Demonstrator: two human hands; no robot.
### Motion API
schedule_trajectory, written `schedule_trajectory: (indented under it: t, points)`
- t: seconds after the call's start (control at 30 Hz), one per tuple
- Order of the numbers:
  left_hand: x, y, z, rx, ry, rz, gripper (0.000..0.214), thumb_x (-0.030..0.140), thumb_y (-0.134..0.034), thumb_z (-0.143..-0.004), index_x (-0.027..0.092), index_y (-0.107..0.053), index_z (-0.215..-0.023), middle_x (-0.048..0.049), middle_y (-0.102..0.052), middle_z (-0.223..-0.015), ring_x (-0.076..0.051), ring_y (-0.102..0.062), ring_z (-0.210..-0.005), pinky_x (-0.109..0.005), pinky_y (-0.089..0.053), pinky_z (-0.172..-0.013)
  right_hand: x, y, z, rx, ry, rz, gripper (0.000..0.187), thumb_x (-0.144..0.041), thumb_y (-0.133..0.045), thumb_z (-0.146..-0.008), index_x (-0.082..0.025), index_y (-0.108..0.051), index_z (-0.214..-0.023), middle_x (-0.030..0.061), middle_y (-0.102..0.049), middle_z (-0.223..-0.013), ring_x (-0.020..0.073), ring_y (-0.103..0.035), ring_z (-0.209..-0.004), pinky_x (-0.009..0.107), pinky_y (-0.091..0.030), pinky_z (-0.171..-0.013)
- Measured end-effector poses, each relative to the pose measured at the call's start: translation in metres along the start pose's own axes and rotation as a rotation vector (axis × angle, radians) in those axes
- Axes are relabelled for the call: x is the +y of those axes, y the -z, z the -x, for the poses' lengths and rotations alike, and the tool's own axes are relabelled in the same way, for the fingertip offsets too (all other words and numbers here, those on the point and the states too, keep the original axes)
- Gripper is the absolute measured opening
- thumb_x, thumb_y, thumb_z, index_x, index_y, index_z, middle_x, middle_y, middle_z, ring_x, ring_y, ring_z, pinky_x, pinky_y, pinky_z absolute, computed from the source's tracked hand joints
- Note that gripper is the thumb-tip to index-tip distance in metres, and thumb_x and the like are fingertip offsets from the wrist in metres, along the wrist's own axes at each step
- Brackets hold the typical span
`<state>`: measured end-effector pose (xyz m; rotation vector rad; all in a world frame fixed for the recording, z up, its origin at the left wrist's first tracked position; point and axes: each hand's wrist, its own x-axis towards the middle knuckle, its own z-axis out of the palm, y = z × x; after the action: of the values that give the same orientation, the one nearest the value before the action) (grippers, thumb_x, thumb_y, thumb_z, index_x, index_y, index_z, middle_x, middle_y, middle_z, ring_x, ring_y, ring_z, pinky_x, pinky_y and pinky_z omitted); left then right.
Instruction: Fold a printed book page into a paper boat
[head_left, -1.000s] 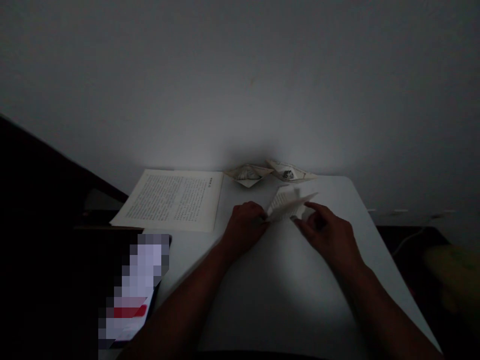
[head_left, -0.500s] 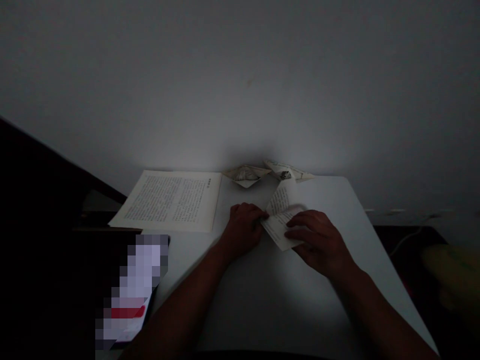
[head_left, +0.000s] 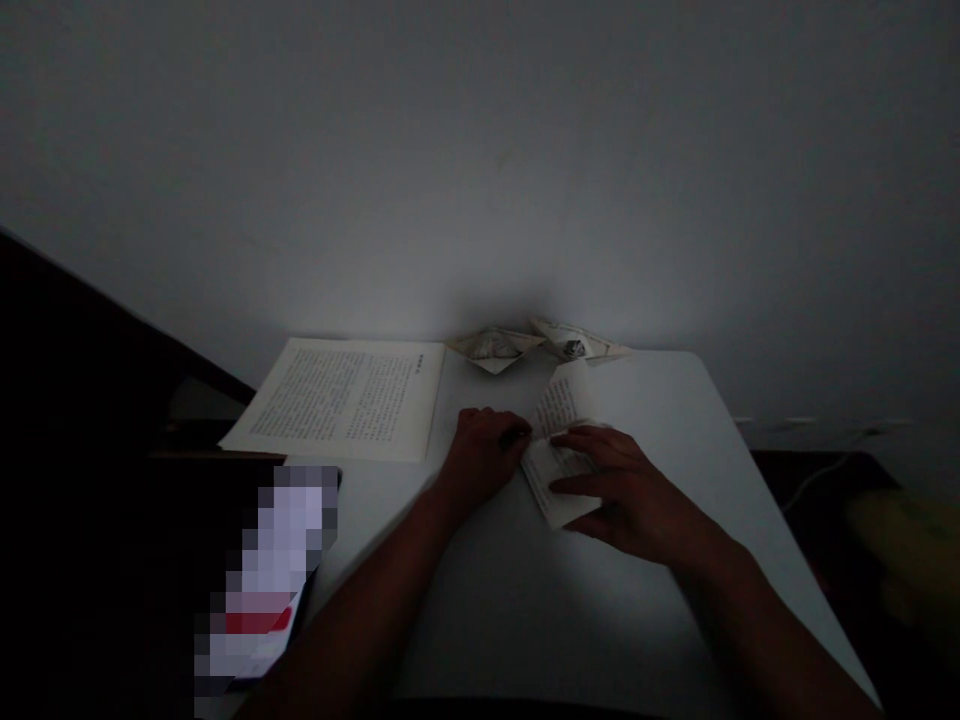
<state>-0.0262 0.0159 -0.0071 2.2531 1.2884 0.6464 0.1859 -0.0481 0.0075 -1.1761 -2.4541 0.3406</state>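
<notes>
A printed sheet of paper [head_left: 566, 400], partly folded, is between my two hands over the white table. My left hand [head_left: 486, 448] is closed, its fingertips pinching the sheet's left edge near the fold. My right hand [head_left: 619, 485] lies over the lower flap, with fingers on top and the thumb by its bottom edge, gripping it. Part of that flap is hidden beneath the fingers. Behind the sheet, two folded paper boats stand near the wall: one paper boat [head_left: 493, 348] at left, another paper boat [head_left: 581, 342] at right.
A stack of printed pages [head_left: 345, 400] lies at the table's back left. A phone [head_left: 277, 570] with a lit, blurred screen sits at the left edge. The white table [head_left: 667, 400] meets a grey wall [head_left: 487, 170]. A cable [head_left: 817, 480] runs at right.
My right hand has moved left and slightly down across the paper, bringing the lower flap nearer to me. My left hand stays in nearly the same place.
</notes>
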Motion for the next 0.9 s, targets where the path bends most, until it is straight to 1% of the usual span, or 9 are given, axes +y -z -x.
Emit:
schedule_trajectory:
  t: [0.1, 0.2, 0.27, 0.37, 0.43, 0.53, 0.6, 0.67, 0.9]
  points:
    - [-0.001, 0.001, 0.000, 0.026, 0.030, 0.014, 0.013, 0.026, -0.061, -0.079, 0.021, -0.067, -0.090, 0.0001, -0.069, -0.080, -0.016, -0.060, -0.081, -0.035, -0.036, -0.090, -0.003, 0.001, 0.000, -0.075, -0.001, -0.018, 0.038, -0.041, -0.072, -0.070, -0.032, -0.068, -0.106, 0.0065, -0.048, -0.136, 0.0308, -0.038, -0.128, 0.052, -0.037, -0.099]
    - [-0.001, 0.001, -0.001, 0.031, 0.050, 0.033, 0.013, 0.026, -0.062, -0.078, 0.021, -0.066, -0.089, 0.0007, -0.069, -0.077, -0.016, -0.060, -0.079, -0.035, -0.037, -0.090, -0.003, 0.000, 0.000, -0.098, -0.018, -0.021, 0.039, -0.040, -0.070, -0.072, -0.031, -0.066, -0.110, 0.0056, -0.047, -0.139, 0.0291, -0.036, -0.131, 0.050, -0.036, -0.101]
    - [-0.001, 0.002, -0.001, 0.024, 0.053, 0.033, 0.011, 0.025, -0.062, -0.078, 0.020, -0.065, -0.087, 0.0003, -0.069, -0.077, -0.016, -0.060, -0.078, -0.035, -0.037, -0.091, -0.002, -0.002, 0.000, -0.088, -0.023, -0.015, 0.045, -0.041, -0.071, -0.072, -0.030, -0.063, -0.115, 0.0060, -0.047, -0.139, 0.0286, -0.036, -0.131, 0.050, -0.035, -0.102]
    - [0.001, 0.004, -0.001, 0.020, 0.071, 0.036, 0.009, 0.023, -0.061, -0.078, 0.019, -0.064, -0.084, -0.0003, -0.068, -0.078, -0.016, -0.059, -0.078, -0.034, -0.040, -0.088, -0.001, -0.006, 0.001, -0.037, -0.012, -0.011, 0.061, -0.046, -0.073, -0.066, -0.027, -0.058, -0.122, 0.0091, -0.047, -0.138, 0.0300, -0.036, -0.131, 0.052, -0.033, -0.103]
    - [0.003, 0.005, -0.001, 0.034, 0.089, 0.040, 0.008, 0.023, -0.061, -0.077, 0.019, -0.063, -0.083, -0.0006, -0.068, -0.077, -0.016, -0.059, -0.079, -0.033, -0.042, -0.086, -0.001, -0.007, 0.000, 0.003, 0.005, -0.014, 0.065, -0.048, -0.074, -0.065, -0.026, -0.057, -0.123, 0.0104, -0.047, -0.138, 0.0308, -0.036, -0.131, 0.053, -0.032, -0.103]
    - [0.002, 0.005, -0.001, 0.043, 0.089, 0.042, 0.008, 0.023, -0.061, -0.077, 0.018, -0.063, -0.083, -0.0006, -0.067, -0.077, -0.016, -0.058, -0.079, -0.032, -0.042, -0.085, -0.003, -0.005, -0.001, 0.035, 0.054, -0.031, 0.047, -0.042, -0.070, -0.071, -0.027, -0.063, -0.115, 0.0089, -0.050, -0.135, 0.0290, -0.039, -0.129, 0.051, -0.033, -0.103]
    - [0.001, 0.004, -0.001, 0.026, 0.070, 0.046, 0.008, 0.023, -0.061, -0.078, 0.018, -0.063, -0.085, -0.0002, -0.068, -0.077, -0.016, -0.059, -0.078, -0.034, -0.041, -0.087, -0.005, -0.004, -0.003, 0.027, 0.076, -0.041, 0.030, -0.038, -0.066, -0.077, -0.029, -0.068, -0.105, 0.0063, -0.055, -0.131, 0.0263, -0.043, -0.126, 0.049, -0.035, -0.102]
    - [-0.002, 0.004, -0.001, 0.011, 0.042, 0.044, 0.010, 0.024, -0.062, -0.078, 0.019, -0.064, -0.086, -0.0001, -0.068, -0.078, -0.016, -0.059, -0.078, -0.035, -0.040, -0.089, -0.006, -0.004, -0.004, 0.003, 0.071, -0.040, 0.019, -0.035, -0.062, -0.081, -0.030, -0.071, -0.098, 0.0039, -0.058, -0.126, 0.0239, -0.045, -0.124, 0.046, -0.036, -0.101]
    - [-0.006, 0.008, -0.001, -0.025, -0.026, 0.043, 0.012, 0.023, -0.064, -0.076, 0.019, -0.065, -0.087, 0.0001, -0.069, -0.079, -0.016, -0.060, -0.077, -0.036, -0.039, -0.088, -0.001, -0.009, -0.003, 0.005, 0.037, -0.086, 0.016, -0.033, -0.060, -0.084, -0.029, -0.071, -0.095, 0.0025, -0.064, -0.118, 0.0223, -0.050, -0.117, 0.043, -0.040, -0.096]
